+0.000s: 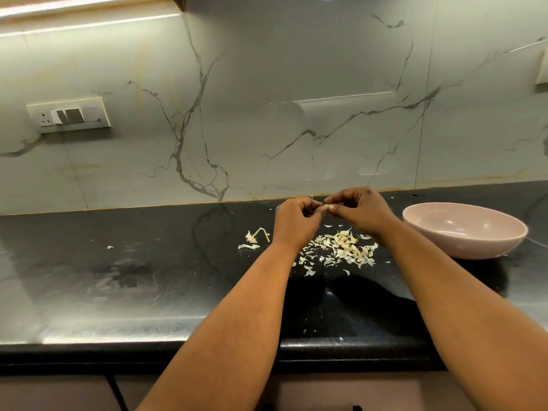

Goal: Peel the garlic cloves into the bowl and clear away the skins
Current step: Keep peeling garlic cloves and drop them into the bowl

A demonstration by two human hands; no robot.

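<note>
Pale garlic clove [326, 207] sits pinched between both sets of curled fingertips, and I'm watching the peel come off it right now. My left hand [296, 221] curls round the clove's near end, my right hand [360, 211] pinches the other end from just beside it, the two touching across the clove, raised above the counter. To do this well, I judge the left should hold the clove firm while the right thumbnail catches a loose edge of skin and draws it away in one strip, not crumbs, and keeps it dropping onto the heap rather than scattering. That heap, the skins [341, 247], lies directly below my right wrist and between both forearms. The pink bowl [462, 244] waits to the right of my right hand, near but apart; something small and pale shows inside, too small to call. Left of my left hand lies a stem and root scrap [255, 237], and a stray flake further left. Underneath, the black polished countertop [148, 277] shines with glare. Beyond my hands rises a grey veined marble backsplash [267, 114], with a switch plate [69, 115] far off to the left.
</note>
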